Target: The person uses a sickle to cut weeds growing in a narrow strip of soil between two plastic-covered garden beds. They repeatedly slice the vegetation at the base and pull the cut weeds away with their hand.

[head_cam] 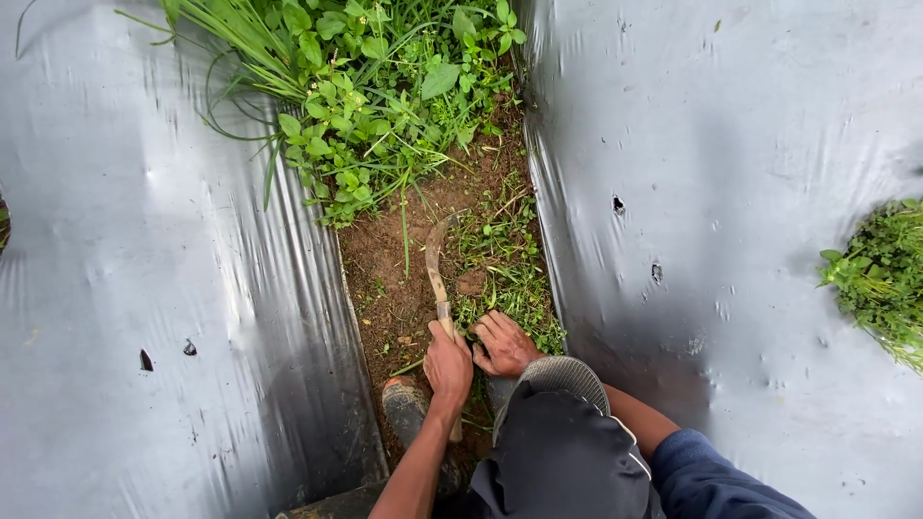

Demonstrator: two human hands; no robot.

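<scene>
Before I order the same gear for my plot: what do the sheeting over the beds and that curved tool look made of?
The sheeting looks like thin plastic film, silvery-grey and glossy: it wrinkles, shines and has small punctured holes. The sickle, held in the left hand, looks like dull, weathered metal in the blade, with a pale handle, probably wood. The right hand rests on low weeds.

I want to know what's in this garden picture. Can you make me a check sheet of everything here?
Surface: bare brown soil furrow between two sheets of silver plastic mulch.
Job's things: curved sickle, blade pointing away along the furrow; low weeds beside it.
Clutter: tall uncut weeds further up the furrow.
Hands: left hand wrapped around the sickle handle; right hand down on the low weeds, fingers spread.
Cables: nothing seen.
Surroundings: small holes in the plastic; leafy plant growing through the sheet; muddy boot.
</scene>
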